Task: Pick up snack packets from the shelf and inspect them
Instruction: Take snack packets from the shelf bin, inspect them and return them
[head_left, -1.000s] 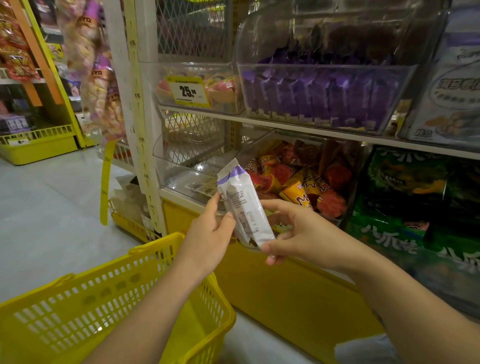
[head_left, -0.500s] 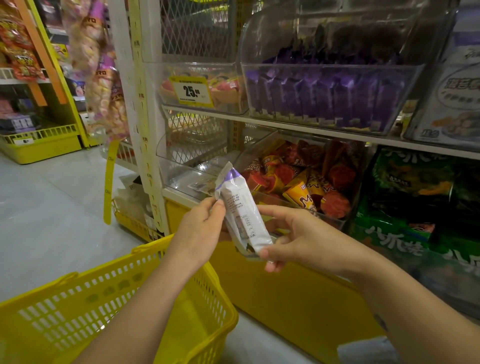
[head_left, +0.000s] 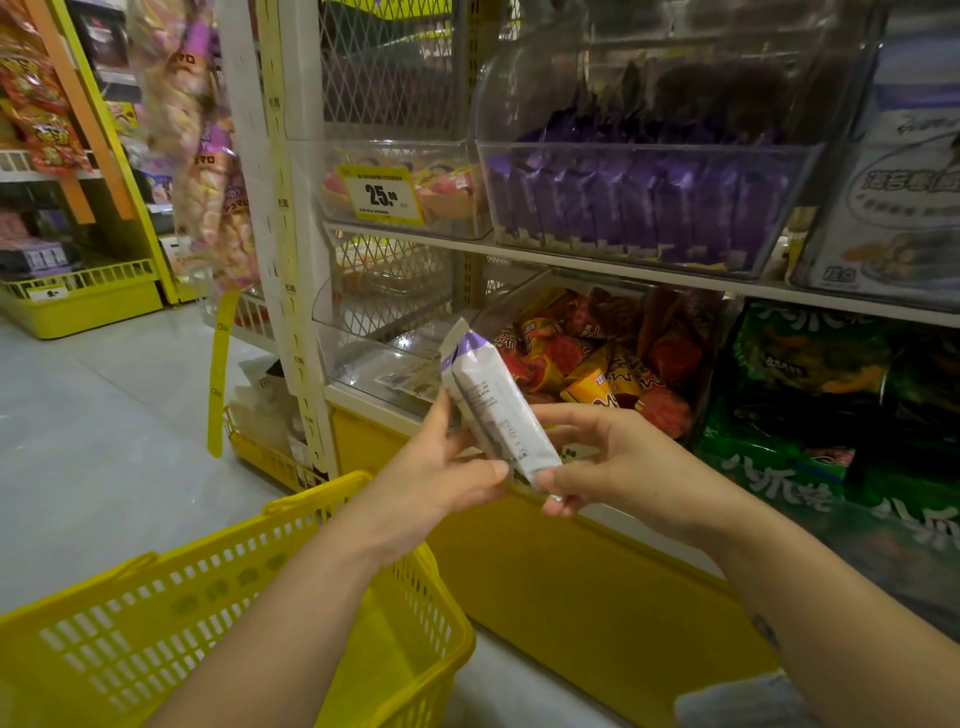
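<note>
A narrow white and purple snack packet (head_left: 491, 405) is held tilted in front of the lower shelf, its printed back facing me. My left hand (head_left: 441, 467) grips its left side with thumb and fingers. From the right, my right hand (head_left: 618, 462) pinches the packet's lower end. More purple packets (head_left: 639, 202) stand in a clear bin on the upper shelf. Red and orange packets (head_left: 597, 358) fill the clear bin just behind my hands.
A yellow shopping basket (head_left: 249, 613) hangs from my left forearm, low at the left. Green bags (head_left: 810, 395) fill the lower right shelf. A yellow price tag (head_left: 382, 195) hangs on the upper bin. Grey aisle floor (head_left: 93, 426) opens to the left.
My left hand slid down the packet from its upper edge to its middle. The packet turned slightly between both hands and stayed in front of the lower bin.
</note>
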